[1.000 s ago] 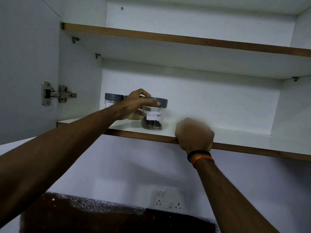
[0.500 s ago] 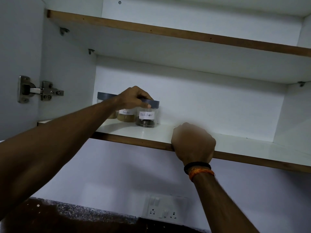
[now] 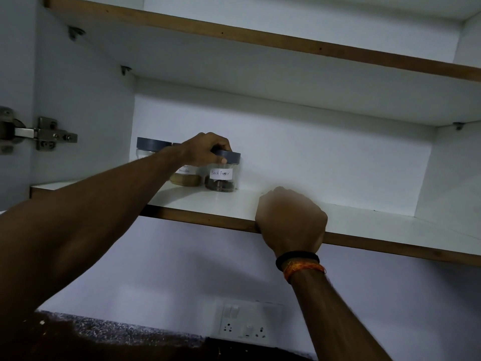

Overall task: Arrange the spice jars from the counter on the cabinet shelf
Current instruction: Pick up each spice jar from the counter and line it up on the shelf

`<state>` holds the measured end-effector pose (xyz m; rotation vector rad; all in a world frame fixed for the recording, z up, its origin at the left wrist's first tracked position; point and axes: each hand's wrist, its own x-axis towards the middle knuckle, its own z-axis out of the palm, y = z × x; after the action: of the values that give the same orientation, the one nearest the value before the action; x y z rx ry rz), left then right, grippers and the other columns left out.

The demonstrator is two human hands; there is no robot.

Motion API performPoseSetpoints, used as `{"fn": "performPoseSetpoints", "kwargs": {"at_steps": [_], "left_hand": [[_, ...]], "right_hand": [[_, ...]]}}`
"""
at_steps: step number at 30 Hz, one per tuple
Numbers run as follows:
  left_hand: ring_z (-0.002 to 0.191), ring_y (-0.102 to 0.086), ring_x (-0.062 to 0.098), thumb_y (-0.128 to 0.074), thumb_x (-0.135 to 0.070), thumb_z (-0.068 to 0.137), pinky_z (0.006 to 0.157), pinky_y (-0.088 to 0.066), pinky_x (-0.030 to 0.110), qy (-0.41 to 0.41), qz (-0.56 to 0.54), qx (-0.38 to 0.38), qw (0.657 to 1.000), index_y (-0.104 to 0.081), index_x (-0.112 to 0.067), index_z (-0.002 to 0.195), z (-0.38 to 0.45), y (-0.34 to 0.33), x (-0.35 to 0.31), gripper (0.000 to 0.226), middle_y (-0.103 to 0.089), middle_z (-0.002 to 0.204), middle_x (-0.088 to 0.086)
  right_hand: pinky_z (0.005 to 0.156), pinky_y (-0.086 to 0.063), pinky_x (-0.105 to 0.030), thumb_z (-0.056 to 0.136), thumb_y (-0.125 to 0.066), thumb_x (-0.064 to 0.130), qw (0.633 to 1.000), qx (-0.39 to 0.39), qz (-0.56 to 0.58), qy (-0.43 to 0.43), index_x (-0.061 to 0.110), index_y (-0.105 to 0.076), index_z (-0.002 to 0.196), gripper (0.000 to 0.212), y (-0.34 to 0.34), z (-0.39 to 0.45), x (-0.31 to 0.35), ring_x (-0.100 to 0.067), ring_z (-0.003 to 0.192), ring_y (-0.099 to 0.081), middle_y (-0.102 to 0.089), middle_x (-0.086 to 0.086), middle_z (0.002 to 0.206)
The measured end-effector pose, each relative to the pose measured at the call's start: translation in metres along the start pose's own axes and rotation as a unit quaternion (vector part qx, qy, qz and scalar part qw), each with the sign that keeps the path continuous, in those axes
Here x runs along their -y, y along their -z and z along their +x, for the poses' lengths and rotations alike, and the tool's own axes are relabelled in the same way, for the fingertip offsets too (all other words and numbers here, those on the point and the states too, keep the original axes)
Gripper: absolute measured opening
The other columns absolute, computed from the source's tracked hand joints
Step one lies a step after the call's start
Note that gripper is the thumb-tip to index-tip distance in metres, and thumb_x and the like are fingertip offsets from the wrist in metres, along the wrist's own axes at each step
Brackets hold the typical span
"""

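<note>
Head view: I am looking up into an open cabinet. Three jars are standing in a row at the back left of the shelf [image 3: 364, 220]: a left jar [image 3: 149, 148], a middle jar [image 3: 185, 175] and a pepper jar [image 3: 222, 175] labelled "Black Pepper". My left hand [image 3: 205, 149] is curling over the pepper jar's lid [image 3: 230, 157], thumb on its front edge. My right hand [image 3: 291, 220] is gripping the shelf's front edge, fingers hooked over. The pepper jar is sitting upright, long axis vertical, label facing me. I judge three jars placed; the counter is barely visible, so I cannot tell how many are remaining.
</note>
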<state>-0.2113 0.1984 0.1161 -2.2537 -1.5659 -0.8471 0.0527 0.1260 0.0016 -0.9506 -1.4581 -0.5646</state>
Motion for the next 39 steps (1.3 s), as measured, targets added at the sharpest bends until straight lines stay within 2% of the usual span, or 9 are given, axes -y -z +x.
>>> {"fn": "performPoseSetpoints", "kwargs": {"at_steps": [10,14,17,22,25,29,34,37,39], "left_hand": [[0.099,-0.062,0.025,-0.068,-0.013,0.092,0.073,-0.045,0.026,0.013,0.002,0.005,1.000,-0.068,-0.011,0.112,0.001,-0.002,-0.004,0.021,-0.070,0.107,0.007],[0.125,-0.054,0.025,-0.069,-0.014,0.092,0.102,-0.043,0.036,0.035,0.003,-0.019,0.999,-0.060,-0.014,0.135,-0.004,-0.002,-0.013,0.044,-0.061,0.138,0.008],[0.136,-0.047,0.026,-0.069,-0.020,0.093,0.111,-0.037,0.040,0.039,-0.001,-0.062,0.997,-0.050,-0.017,0.145,-0.015,0.001,-0.019,0.055,-0.051,0.149,0.006],[0.130,-0.051,0.022,-0.071,-0.027,0.092,0.101,-0.039,0.029,0.040,0.009,-0.031,0.999,-0.050,-0.021,0.144,-0.043,0.009,-0.027,0.056,-0.054,0.146,0.003],[0.126,-0.054,0.022,-0.073,-0.028,0.090,0.097,-0.046,0.032,0.069,-0.023,0.013,0.997,-0.052,-0.022,0.141,-0.064,0.007,-0.041,0.056,-0.055,0.144,0.003],[0.111,-0.059,0.013,-0.073,-0.038,0.088,0.088,-0.046,0.024,0.079,-0.075,0.039,0.993,-0.057,-0.019,0.137,-0.092,0.002,-0.073,0.055,-0.062,0.135,0.003],[0.120,-0.059,0.013,-0.067,-0.040,0.092,0.101,-0.048,0.031,0.055,-0.078,0.018,0.995,-0.059,-0.021,0.134,-0.135,-0.004,-0.126,0.047,-0.064,0.133,-0.001],[0.123,-0.057,0.014,-0.068,-0.031,0.093,0.101,-0.044,0.025,0.024,-0.108,-0.050,0.993,-0.055,-0.015,0.139,-0.165,-0.018,-0.160,0.050,-0.062,0.136,0.003],[0.126,-0.054,0.016,-0.068,-0.023,0.093,0.104,-0.040,0.022,0.005,-0.117,-0.126,0.985,-0.053,-0.010,0.140,-0.189,-0.033,-0.180,0.051,-0.060,0.137,0.006]], "right_hand": [[0.051,-0.027,-0.019,0.083,-0.047,0.030,1.000,0.004,-0.010,0.002,0.015,-0.058,0.054,0.034,-0.003,-0.001,-0.002,-0.013,0.042,-0.036,-0.048,0.003,0.046],[0.050,-0.020,-0.018,0.082,-0.048,0.029,1.000,0.019,-0.022,-0.002,0.018,-0.047,0.053,0.031,0.000,0.002,-0.001,-0.014,0.041,-0.034,-0.038,0.006,0.046],[0.050,-0.014,-0.017,0.081,-0.047,0.029,0.999,0.037,-0.033,-0.011,0.020,-0.043,0.054,0.029,0.002,0.002,0.001,-0.015,0.042,-0.034,-0.037,0.006,0.047],[0.050,-0.023,-0.023,0.086,-0.046,0.030,0.992,0.109,-0.060,-0.017,0.017,-0.048,0.058,0.031,0.003,0.005,0.000,-0.019,0.049,-0.043,-0.044,0.002,0.053],[0.053,-0.031,-0.026,0.089,-0.043,0.033,0.983,0.163,-0.086,-0.028,0.015,-0.055,0.061,0.035,0.007,0.004,0.002,-0.022,0.057,-0.050,-0.050,0.000,0.058],[0.058,-0.031,-0.029,0.098,-0.036,0.037,0.977,0.186,-0.101,0.014,0.016,-0.062,0.067,0.045,0.013,-0.006,0.001,-0.022,0.060,-0.047,-0.058,-0.001,0.064],[0.074,-0.037,-0.039,0.103,-0.032,0.034,0.976,0.175,-0.100,0.084,0.018,-0.065,0.079,0.044,0.031,-0.032,0.001,-0.026,0.069,-0.058,-0.070,-0.004,0.078],[0.099,-0.037,-0.044,0.096,-0.046,0.028,0.983,0.165,-0.014,0.086,0.013,-0.068,0.116,0.033,0.046,-0.049,-0.001,-0.027,0.103,-0.062,-0.071,-0.007,0.111],[0.112,-0.030,-0.048,0.088,-0.057,0.020,0.979,0.181,0.011,0.098,0.008,-0.059,0.132,0.046,0.058,-0.062,-0.001,-0.030,0.122,-0.055,-0.063,-0.012,0.130]]}}
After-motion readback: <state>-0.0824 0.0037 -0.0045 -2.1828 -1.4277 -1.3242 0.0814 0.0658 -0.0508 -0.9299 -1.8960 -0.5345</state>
